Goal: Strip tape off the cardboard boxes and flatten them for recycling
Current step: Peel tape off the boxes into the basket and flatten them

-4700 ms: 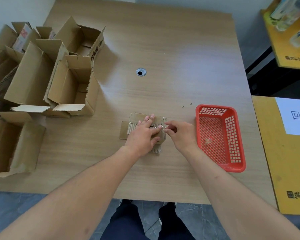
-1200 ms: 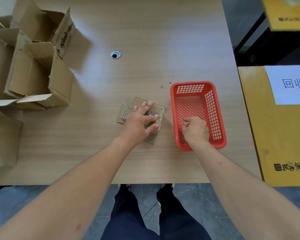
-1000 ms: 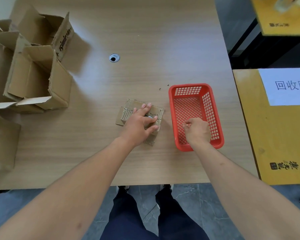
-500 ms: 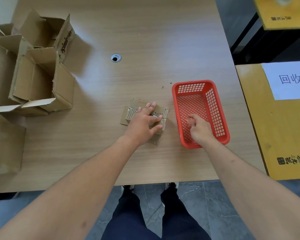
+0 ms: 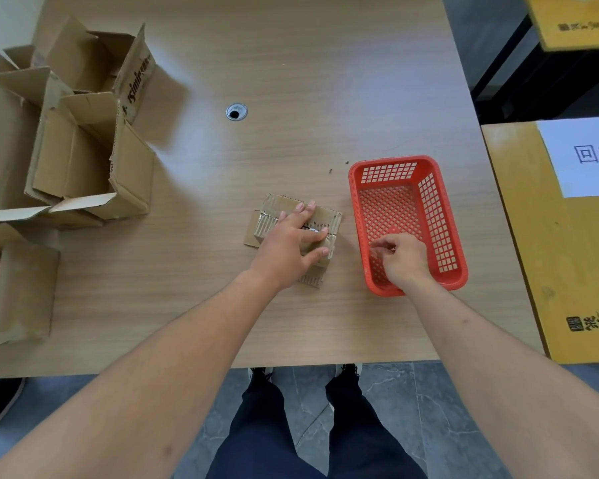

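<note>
A small flattened cardboard box (image 5: 320, 219) lies on the wooden table (image 5: 291, 81) near its front edge. My left hand (image 5: 289, 243) presses flat on it, with the fingers spread and straight. My right hand (image 5: 400, 259) hovers inside the red plastic basket (image 5: 445, 216), just to the right of the cardboard. Its thumb and fingertips are curled together, and they seem to pinch a small clear scrap of tape, which is hard to make out.
Several open cardboard boxes (image 5: 83, 143) stand crowded at the table's left side, and another box (image 5: 14, 292) sits at the front left. A cable hole (image 5: 236, 112) is in the table's middle. A yellow surface with a white paper sign (image 5: 581, 157) adjoins on the right.
My right hand left the cardboard and went into the red basket, where its fingers have now curled together. My left hand stayed pressed on the cardboard.
</note>
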`<state>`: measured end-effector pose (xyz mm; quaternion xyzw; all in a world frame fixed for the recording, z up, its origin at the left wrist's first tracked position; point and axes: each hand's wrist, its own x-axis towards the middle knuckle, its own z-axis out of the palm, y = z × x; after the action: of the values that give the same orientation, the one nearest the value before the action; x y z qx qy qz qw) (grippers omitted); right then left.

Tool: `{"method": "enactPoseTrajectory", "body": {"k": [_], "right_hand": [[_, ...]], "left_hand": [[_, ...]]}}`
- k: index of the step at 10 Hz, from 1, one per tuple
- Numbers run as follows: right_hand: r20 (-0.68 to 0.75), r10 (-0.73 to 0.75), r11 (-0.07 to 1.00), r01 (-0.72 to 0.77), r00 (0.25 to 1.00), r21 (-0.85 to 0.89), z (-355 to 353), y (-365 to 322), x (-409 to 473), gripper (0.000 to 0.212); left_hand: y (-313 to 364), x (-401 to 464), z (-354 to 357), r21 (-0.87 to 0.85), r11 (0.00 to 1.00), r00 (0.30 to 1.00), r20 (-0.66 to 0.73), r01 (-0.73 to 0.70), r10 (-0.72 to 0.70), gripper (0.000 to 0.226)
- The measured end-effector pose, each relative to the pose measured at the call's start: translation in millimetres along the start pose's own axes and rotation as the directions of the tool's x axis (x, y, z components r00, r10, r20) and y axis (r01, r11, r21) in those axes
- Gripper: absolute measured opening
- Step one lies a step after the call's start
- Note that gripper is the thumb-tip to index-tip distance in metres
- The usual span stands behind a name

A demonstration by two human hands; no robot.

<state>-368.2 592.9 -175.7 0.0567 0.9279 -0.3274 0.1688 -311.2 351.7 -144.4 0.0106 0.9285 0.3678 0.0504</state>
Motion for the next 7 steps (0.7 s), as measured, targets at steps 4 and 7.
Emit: {"method": "enactPoseTrajectory", "body": {"k": [4, 7], "right_hand": [[-0.124, 0.192, 0.981, -0.186, 0.974, 0.057, 1.4, 4.4, 16.9, 0.032], [-0.120, 0.004, 0.999, 0.001, 0.993, 0.040, -5.2, -0.2, 16.3, 0.018]], "left_hand": [[-3.5, -0.2, 0.2, -0.013, 1.000, 1.000, 0.000, -0.002, 0.002, 0.041], [-3.1, -0.5, -1.0, -0.022, 1.000, 1.000, 0.003, -0.004, 0.004, 0.041]]}}
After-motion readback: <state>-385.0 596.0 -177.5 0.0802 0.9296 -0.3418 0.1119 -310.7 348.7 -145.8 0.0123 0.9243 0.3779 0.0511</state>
